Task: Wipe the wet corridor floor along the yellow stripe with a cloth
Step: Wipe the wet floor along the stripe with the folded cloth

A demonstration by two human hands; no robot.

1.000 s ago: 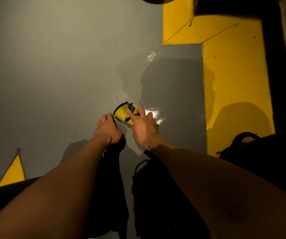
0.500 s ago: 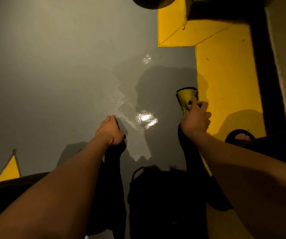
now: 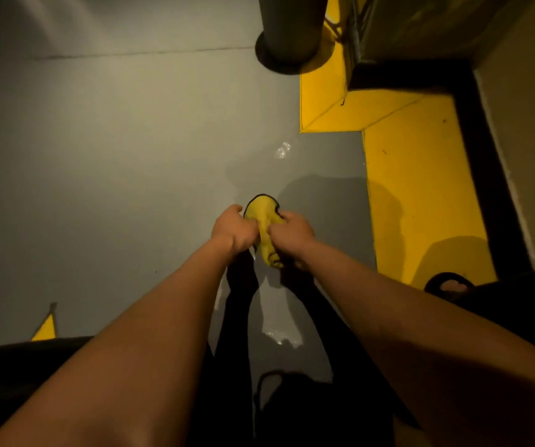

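A yellow cloth with a dark hem (image 3: 264,221) is bunched between my two hands above the grey floor. My left hand (image 3: 234,229) grips its left side and my right hand (image 3: 292,235) grips its right side, the fists close together. A wet, glossy patch (image 3: 295,188) spreads on the floor beyond and below the hands, with bright glints near the yellow stripe's corner and nearer me. The yellow stripe (image 3: 417,195) runs along the right, bending left at its far end.
A grey round column base (image 3: 287,37) stands at the far end beside the stripe. A dark kerb and a wall (image 3: 485,156) border the stripe on the right. A sandalled foot (image 3: 450,287) rests on the stripe. A small yellow triangle (image 3: 45,329) marks the floor at left.
My right hand has brought the cloth from beside the yellow stripe back to the middle, and my left hand has taken hold of it too. The view has tilted up, showing the column.
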